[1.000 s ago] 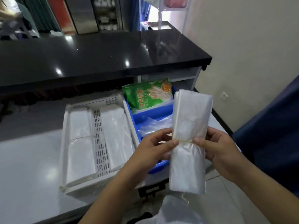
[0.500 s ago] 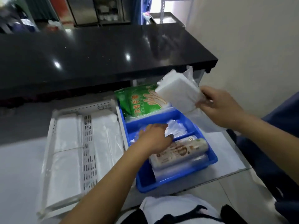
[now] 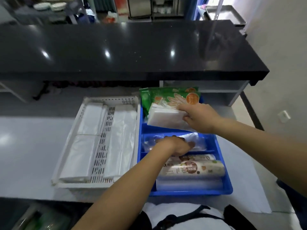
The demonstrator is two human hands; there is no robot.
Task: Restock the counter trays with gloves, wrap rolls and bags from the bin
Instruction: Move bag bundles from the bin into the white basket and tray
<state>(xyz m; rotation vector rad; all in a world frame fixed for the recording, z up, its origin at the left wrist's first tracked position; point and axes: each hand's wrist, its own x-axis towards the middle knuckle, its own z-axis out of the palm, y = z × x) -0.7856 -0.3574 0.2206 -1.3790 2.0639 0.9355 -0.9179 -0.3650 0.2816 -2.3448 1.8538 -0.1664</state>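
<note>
A: What is lying at the left of the grey counter (image 3: pixel 25 146)?

B: A white perforated tray (image 3: pixel 106 143) is sitting there, with flat stacks of white plastic bags (image 3: pixel 83 146) lying in both of its long compartments.

A: And just right of it?

B: A blue tray (image 3: pixel 224 185) is sitting right beside the white one, apparently touching it. It is divided into compartments running from near to far.

A: What is the left hand (image 3: pixel 176 146) doing?

B: It is reaching into the middle compartment, with its fingers curling down onto a crumpled clear plastic packet (image 3: pixel 197 140). I cannot tell whether they are actually gripping it or just pressing on it.

A: What is lying nearer than that?

B: Printed wrap rolls (image 3: pixel 196 169) are lying across the near compartment, with a clear-wrapped roll (image 3: pixel 189 184) just in front of them against the near wall.

A: And the right hand (image 3: pixel 199 117)?

B: It is gripping a white bundle of bags (image 3: pixel 166 117), fingers underneath and thumb on top, holding it over the far compartment. The bundle is resting against green glove packets (image 3: pixel 166 97), which are standing tilted at the far end of the blue tray.

A: What is running behind all this?

B: A glossy black upper counter (image 3: pixel 132 50) is spanning the far side.
</note>
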